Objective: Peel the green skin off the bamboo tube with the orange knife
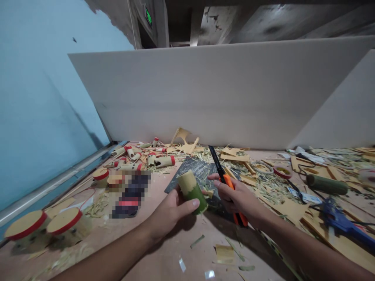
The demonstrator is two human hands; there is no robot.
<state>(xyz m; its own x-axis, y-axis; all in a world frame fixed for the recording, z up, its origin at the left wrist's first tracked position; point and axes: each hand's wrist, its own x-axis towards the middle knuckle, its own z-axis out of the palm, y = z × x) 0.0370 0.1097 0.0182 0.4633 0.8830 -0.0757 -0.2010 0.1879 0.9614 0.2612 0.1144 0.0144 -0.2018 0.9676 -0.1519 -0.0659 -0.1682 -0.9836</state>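
Observation:
My left hand [172, 210] is wrapped round a short bamboo tube [191, 191], thumb along its lower side. The tube's upper end is pale and peeled, while the lower part keeps its green skin. In my right hand [237, 197] is an orange-and-black utility knife [228, 182]. Its long dark blade [216, 160] points up and away from me, apart from the tube, and the index finger stretches toward the left. A dark cutting mat [175, 177] strewn with shavings lies beneath and beyond both hands.
Small bamboo pieces with red rims [164, 161] lie at the back left. Drum-like bamboo pieces [65, 221] stand at left. Rightward are a green bamboo section [327, 184], a blue glue gun [345, 224], tape rolls [283, 171] and wood scraps. A white panel [205, 97] closes the back.

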